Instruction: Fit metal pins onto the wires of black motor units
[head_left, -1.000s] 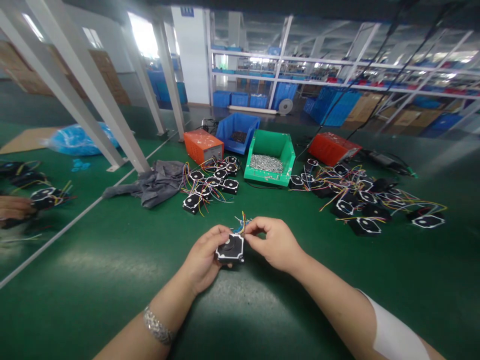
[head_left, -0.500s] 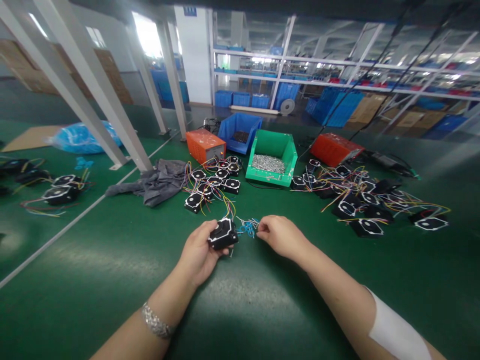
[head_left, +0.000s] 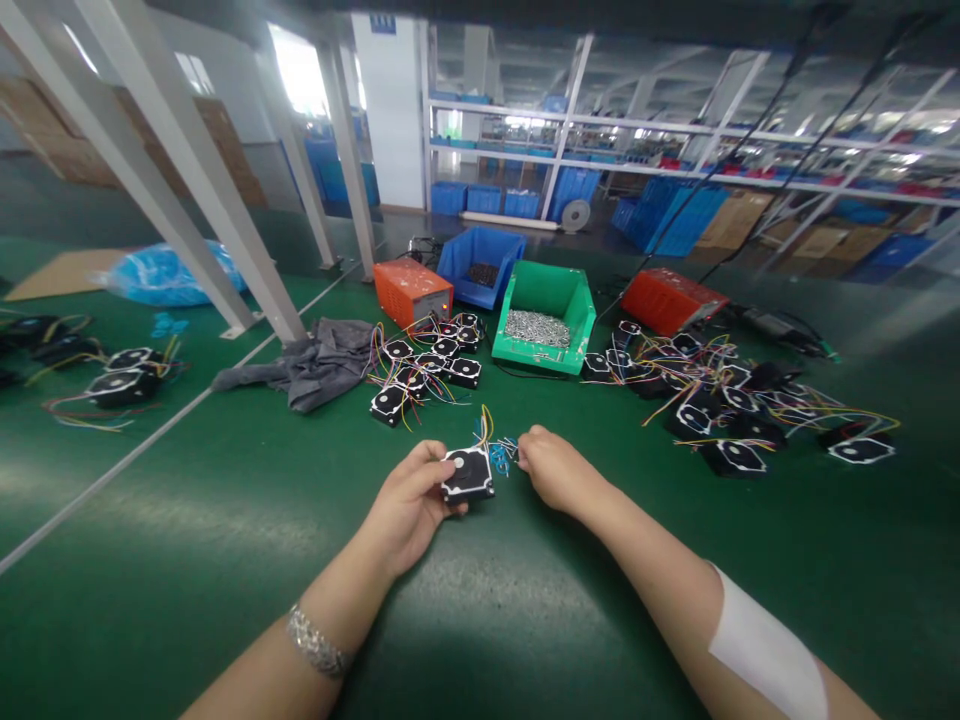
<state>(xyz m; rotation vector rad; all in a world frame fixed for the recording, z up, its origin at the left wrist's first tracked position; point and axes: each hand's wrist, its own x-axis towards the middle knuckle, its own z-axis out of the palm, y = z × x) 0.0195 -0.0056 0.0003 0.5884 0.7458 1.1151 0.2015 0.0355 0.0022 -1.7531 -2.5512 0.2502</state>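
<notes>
Seeing green bench (head_left: 480,630) spreading across the near side, giving broad room for moving. Gripping black unit (head_left: 471,472) with left hand (head_left: 409,505), pressing thumb on its white-rimmed top, wrapping fingers round its left edge and underside. Holding it between the hands, trailing wires (head_left: 485,425) off its far edge. Keeping its right edge just beside blue bits (head_left: 499,459) and pale pins (head_left: 511,444). Curling fingers of right hand (head_left: 559,472) closed at the pins' right end; not being able to tell whether pinching one.

Farther on, finding narrow room toward left pile (head_left: 431,362), wider room toward right pile (head_left: 724,395). Noting cloth (head_left: 326,362) meeting left pile's wires at its right edge. Seeing green bin (head_left: 541,353) standing between piles, facing its low lip nearward. Seeing blue bin (head_left: 461,272) sitting just behind, beside left orange box (head_left: 409,292); right orange box (head_left: 667,298) sitting behind right pile. Noting posts (head_left: 204,180) rising beyond cloth, shelves (head_left: 571,105) crossing farthest.
</notes>
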